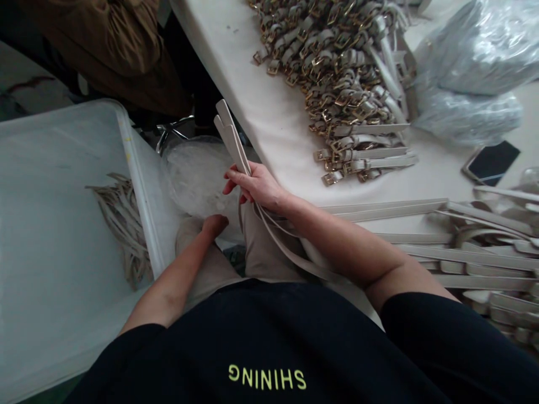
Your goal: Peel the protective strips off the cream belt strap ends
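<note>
Gathering seems the step in hand: the right hand (256, 188) is closed around a strap bundle (231, 134), pinched so the tips stand upward and the tails trail down across the lap. The bundle sits between the white bin (138, 185) and the worktop (269, 112) edge, over a clear bag (193, 174). The left hand (214, 223) is low by the knee, fingers curled; cannot tell if it grips anything. The next move likely calls for a firm pinch with tips aligned, and the left hand supporting the loose tails.

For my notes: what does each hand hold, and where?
Right hand grips beige straps below their tips; left hand rests on the knee, hold unclear.
</note>
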`<action>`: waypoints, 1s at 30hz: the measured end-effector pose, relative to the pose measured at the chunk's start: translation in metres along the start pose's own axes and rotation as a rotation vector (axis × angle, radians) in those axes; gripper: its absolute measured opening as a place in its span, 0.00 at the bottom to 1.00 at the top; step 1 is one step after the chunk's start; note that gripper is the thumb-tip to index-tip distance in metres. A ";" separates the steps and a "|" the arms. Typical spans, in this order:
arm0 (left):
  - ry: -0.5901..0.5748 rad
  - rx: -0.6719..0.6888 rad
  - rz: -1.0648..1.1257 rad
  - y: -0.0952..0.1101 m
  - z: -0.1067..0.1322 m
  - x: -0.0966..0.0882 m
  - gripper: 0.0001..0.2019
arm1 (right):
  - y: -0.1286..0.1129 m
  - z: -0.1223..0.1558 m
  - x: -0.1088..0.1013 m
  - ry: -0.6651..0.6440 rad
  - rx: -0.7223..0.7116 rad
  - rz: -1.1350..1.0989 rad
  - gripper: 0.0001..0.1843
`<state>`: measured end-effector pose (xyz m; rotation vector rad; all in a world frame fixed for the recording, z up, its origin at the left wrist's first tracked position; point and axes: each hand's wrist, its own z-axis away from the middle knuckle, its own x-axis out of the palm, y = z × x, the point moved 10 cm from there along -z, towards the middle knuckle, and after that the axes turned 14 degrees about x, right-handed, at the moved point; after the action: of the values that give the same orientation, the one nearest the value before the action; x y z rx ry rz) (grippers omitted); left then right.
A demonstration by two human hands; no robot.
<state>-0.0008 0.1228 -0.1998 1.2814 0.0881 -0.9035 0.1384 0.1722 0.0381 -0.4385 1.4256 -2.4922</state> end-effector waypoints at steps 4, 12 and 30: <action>-0.008 0.025 -0.217 -0.004 0.023 -0.024 0.07 | -0.001 0.000 0.001 -0.002 -0.004 0.003 0.06; 0.231 0.165 -0.485 0.012 0.087 -0.067 0.14 | -0.001 0.000 0.001 0.004 0.016 -0.006 0.04; -0.369 -0.036 -0.335 -0.016 -0.006 0.044 0.13 | -0.007 0.000 -0.041 0.175 -0.058 -0.281 0.11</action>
<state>0.0207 0.1048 -0.2375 1.0636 0.0275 -1.4076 0.1761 0.1903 0.0384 -0.4712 1.6041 -2.7756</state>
